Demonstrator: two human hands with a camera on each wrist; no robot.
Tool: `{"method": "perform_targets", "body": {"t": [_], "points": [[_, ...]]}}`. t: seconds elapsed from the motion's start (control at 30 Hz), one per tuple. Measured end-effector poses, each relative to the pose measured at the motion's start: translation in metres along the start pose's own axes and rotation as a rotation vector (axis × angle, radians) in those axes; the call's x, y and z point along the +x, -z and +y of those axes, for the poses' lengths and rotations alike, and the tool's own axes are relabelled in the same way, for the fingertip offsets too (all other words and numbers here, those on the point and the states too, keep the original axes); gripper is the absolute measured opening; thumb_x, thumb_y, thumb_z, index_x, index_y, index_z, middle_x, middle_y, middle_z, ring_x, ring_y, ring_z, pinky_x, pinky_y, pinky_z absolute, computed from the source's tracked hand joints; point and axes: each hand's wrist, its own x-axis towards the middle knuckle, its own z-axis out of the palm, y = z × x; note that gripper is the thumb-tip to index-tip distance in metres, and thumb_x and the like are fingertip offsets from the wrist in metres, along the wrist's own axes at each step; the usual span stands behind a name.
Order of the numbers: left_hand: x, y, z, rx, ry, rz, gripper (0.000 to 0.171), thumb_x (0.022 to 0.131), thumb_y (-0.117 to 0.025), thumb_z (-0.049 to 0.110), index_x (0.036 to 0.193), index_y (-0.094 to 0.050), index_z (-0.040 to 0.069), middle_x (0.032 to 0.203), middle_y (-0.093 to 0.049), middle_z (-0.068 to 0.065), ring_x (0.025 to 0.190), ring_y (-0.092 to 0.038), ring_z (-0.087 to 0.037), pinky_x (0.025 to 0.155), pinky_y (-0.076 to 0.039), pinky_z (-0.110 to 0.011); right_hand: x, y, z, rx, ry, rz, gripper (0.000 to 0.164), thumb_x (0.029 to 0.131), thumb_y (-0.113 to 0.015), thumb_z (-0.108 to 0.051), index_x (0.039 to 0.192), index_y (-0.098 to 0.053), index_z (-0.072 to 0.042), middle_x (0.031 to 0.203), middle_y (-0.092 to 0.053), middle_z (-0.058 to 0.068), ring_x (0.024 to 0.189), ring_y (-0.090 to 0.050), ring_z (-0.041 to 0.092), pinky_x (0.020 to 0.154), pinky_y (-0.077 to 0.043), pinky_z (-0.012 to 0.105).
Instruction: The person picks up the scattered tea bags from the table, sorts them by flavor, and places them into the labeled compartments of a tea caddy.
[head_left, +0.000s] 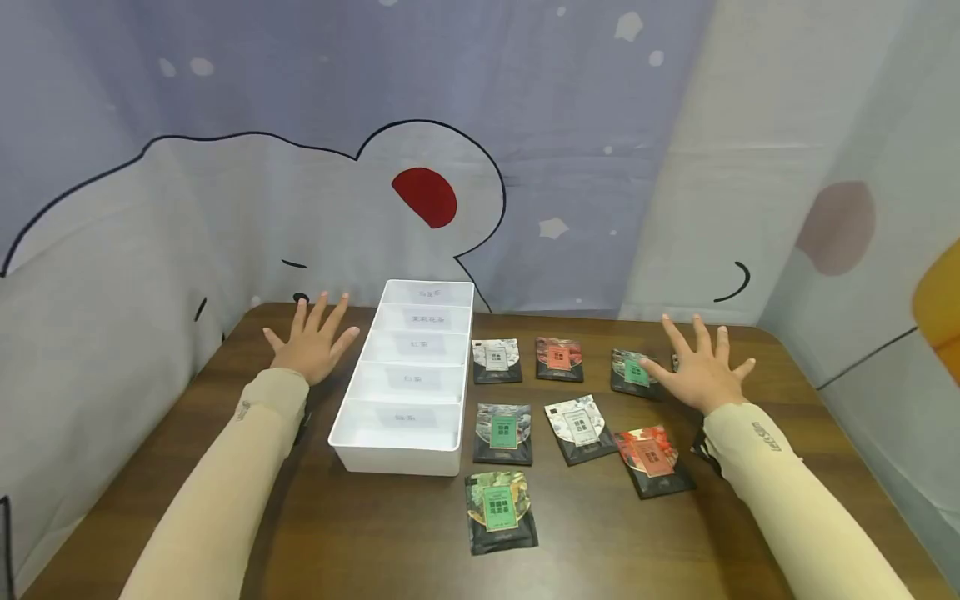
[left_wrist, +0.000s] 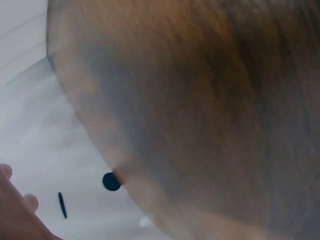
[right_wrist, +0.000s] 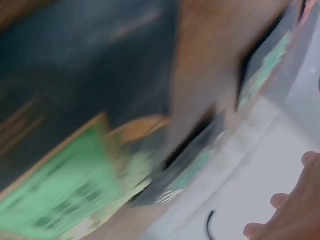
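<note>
Both hands are spread with straight fingers and hold nothing. My left hand hovers over the table's left side, beside a long white divided box with handwritten labels in its compartments. My right hand is over the right side, its thumb overlapping a green-labelled tea sachet; another sachet behind it is mostly hidden. Just below lies a red tea sachet. In the right wrist view, a dark sachet with a green label looms close, and fingers show at the right edge.
Between box and right hand lie more sachets: white ones, a red one, a dark green-labelled one and a yellow-green one. A printed curtain hangs behind the brown wooden table.
</note>
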Motion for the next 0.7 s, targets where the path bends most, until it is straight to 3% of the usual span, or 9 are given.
{"method": "perform_targets", "body": {"t": [0.27, 0.5, 0.7], "points": [[-0.010, 0.011, 0.012, 0.012, -0.057, 0.016, 0.074, 0.104, -0.026, 0.065, 0.164, 0.004, 0.032, 0.170, 0.009, -0.011, 0.153, 0.014, -0.042, 0.102, 0.015, -0.084, 0.000, -0.002, -0.027, 0.052, 0.059, 0.044, 0.089, 0.099, -0.052, -0.061, 0.165, -0.007, -0.023, 0.166, 0.005, 0.028, 0.146, 0.009, 0.061, 0.098, 0.004, 0.090], [-0.026, 0.017, 0.017, 0.067, -0.152, 0.060, 0.075, 0.106, -0.033, 0.061, 0.165, -0.005, 0.024, 0.171, -0.003, -0.008, 0.156, 0.000, -0.038, 0.111, 0.004, -0.080, 0.002, -0.010, -0.056, 0.294, 0.107, 0.083, 0.074, 0.103, -0.059, -0.036, 0.160, -0.024, -0.003, 0.159, -0.016, 0.033, 0.144, -0.019, 0.057, 0.106, -0.028, 0.076], [-0.038, 0.018, 0.023, 0.144, -0.246, 0.093, 0.072, 0.107, -0.036, 0.055, 0.164, -0.016, 0.015, 0.169, -0.017, -0.009, 0.155, -0.013, -0.034, 0.118, -0.005, -0.071, 0.005, -0.017, -0.084, 0.499, 0.108, 0.078, 0.060, 0.102, -0.061, -0.020, 0.154, -0.037, -0.001, 0.150, -0.038, 0.029, 0.132, -0.046, 0.048, 0.102, -0.046, 0.062]]}}
